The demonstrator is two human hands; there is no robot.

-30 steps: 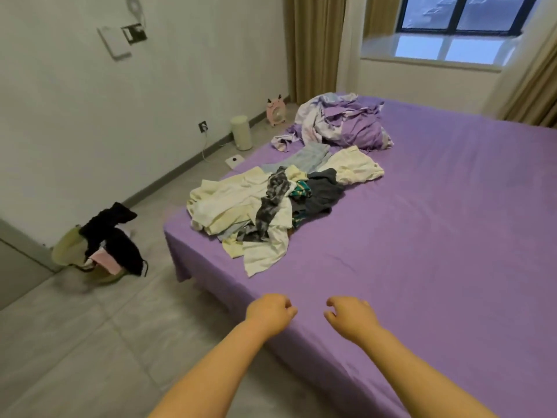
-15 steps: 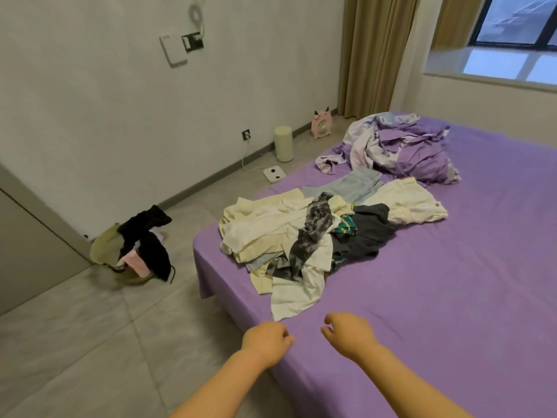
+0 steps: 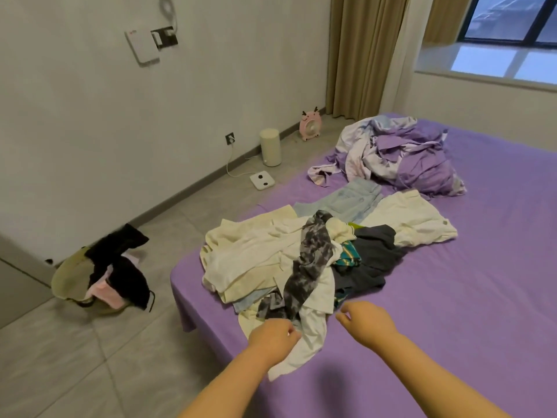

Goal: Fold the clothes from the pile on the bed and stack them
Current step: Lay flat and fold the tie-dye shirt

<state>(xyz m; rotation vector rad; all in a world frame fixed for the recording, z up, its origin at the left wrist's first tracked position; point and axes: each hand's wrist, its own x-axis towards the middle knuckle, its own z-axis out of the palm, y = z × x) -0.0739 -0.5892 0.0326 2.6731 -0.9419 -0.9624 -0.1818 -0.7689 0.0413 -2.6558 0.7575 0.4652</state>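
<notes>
Both hands over the pile [image 3: 301, 260] — left hand [image 3: 272, 337] and right hand [image 3: 366, 322] loosely curled, empty.

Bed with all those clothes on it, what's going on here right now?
A person stands at the purple bed, about to start folding. Both hands reach toward the near edge of the clothes pile. The left hand is over a white garment at the pile's edge, fingers curled, though whether it grips is unclear. The right hand hovers beside it, empty. Nothing is folded or stacked yet. Bunched bedding lies farther back.
</notes>
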